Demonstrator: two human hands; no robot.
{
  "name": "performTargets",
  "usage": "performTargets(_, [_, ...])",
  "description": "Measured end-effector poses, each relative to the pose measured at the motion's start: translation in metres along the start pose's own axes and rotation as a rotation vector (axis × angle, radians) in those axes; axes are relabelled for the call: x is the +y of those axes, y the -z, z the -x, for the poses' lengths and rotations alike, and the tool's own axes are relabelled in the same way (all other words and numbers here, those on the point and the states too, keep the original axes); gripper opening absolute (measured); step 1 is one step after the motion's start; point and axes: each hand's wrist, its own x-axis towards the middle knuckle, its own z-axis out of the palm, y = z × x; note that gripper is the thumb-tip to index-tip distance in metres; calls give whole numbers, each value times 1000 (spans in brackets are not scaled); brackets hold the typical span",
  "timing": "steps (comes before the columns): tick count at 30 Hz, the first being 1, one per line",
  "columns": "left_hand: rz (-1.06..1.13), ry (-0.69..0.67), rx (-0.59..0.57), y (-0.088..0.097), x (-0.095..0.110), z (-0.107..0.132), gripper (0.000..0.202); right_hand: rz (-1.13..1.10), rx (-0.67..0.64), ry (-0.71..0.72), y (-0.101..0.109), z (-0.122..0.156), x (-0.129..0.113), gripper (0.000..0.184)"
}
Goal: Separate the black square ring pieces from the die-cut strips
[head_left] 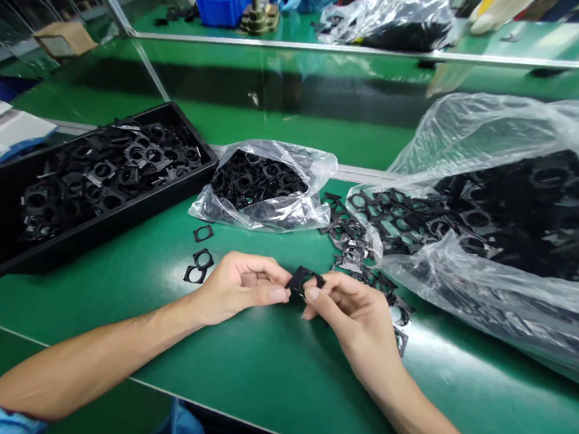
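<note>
Between my two hands, a little above the green table point(256, 381), is a small black plastic part point(300, 281) with a round hole. My right hand point(350, 309) pinches its right side between thumb and fingers. The fingertips of my left hand point(249, 284) are closed at its left edge, thumb below. Just left of my left hand lie several loose parts point(202, 259) of the same ringed shape. Beyond my right hand, a pile of similar parts point(354, 249) spills from a large clear plastic bag point(484, 286).
A black tray point(119, 220) full of such parts stands at left. Behind my hands sits a smaller clear bag point(289, 217) of parts. Across the divider are a blue bin point(222, 4), a metal stand point(258, 17) and another plastic bag point(385, 14). A cardboard box point(65, 39) is at far left.
</note>
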Motion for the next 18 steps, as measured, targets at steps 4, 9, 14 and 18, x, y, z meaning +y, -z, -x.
performTargets(4, [-122, 35, 61, -4, 1, 1, 27, 92, 7, 36, -2, 1, 3, 32])
performTargets(9, [-188, 14, 101, -6, -2, 3, 31, 128, -4, 83, -2, 0, 6, 27])
performTargets(14, [-96, 55, 22, -5, -1, 1, 33, 110, -35, 77, -1, 0, 4, 26])
performTargets(18, [-90, 96, -37, -2, -2, -1, 33, 140, -45, 64, -4, 1, 1, 28])
